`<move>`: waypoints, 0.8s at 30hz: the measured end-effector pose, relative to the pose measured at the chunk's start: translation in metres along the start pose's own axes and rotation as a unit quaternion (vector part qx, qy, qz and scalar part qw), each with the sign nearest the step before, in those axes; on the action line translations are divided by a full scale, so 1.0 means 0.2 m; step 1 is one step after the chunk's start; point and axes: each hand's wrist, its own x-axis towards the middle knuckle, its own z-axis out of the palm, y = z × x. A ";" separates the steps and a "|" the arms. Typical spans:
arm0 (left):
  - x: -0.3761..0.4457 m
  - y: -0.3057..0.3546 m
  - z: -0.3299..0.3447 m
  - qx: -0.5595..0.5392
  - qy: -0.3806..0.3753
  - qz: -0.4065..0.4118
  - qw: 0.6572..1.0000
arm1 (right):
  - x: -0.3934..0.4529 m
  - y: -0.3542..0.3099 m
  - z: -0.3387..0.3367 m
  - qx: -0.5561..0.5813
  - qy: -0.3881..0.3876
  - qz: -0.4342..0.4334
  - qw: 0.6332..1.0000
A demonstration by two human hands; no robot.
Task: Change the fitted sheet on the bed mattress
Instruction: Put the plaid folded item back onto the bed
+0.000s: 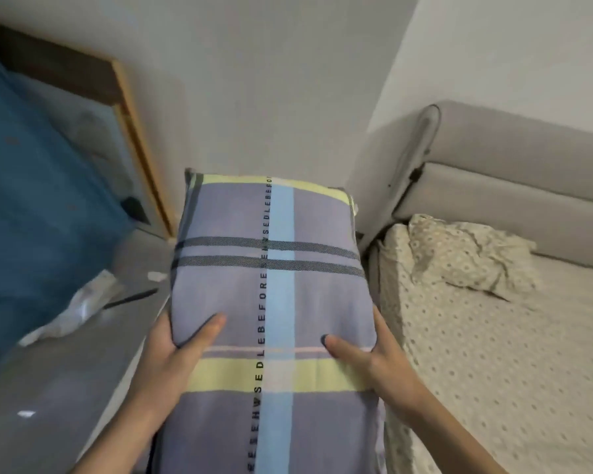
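Note:
I hold a plaid pillow [271,285] in purple, blue and yellow, with a line of black letters down its middle, out in front of me. My left hand [172,350] grips its left edge, thumb lying on top. My right hand [374,357] grips the right edge the same way. To the right lies the bed mattress with a beige dotted fitted sheet [486,354] on it. Near the head of the bed the sheet's corner [459,254] is bunched up and crumpled.
A grey padded headboard [514,186] runs behind the bed, with a fan [421,138] standing in the corner. Left of me is a grey glossy surface [65,381] with a white bag [79,306] and blue fabric [31,206] beside a wooden frame [141,148].

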 end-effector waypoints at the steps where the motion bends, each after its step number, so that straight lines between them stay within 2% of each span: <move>1: 0.05 0.03 0.17 0.015 -0.033 0.004 0.999 | -0.05 0.04 -0.16 0.016 0.045 -0.002 0.999; 5: 0.10 0.15 0.89 0.065 -0.139 0.040 0.987 | -0.23 0.21 -0.71 0.061 0.184 -0.015 0.981; 10: 0.06 0.24 1.59 0.110 -0.232 0.088 0.963 | -0.37 0.35 -1.23 0.122 0.283 -0.020 0.951; 17: 0.14 0.37 2.19 0.161 -0.322 0.119 0.925 | -0.36 0.43 -1.63 0.157 0.375 -0.017 0.913; 24: 0.45 0.41 2.69 0.197 -0.370 0.121 0.900 | -0.07 0.43 -1.91 0.153 0.465 0.004 0.872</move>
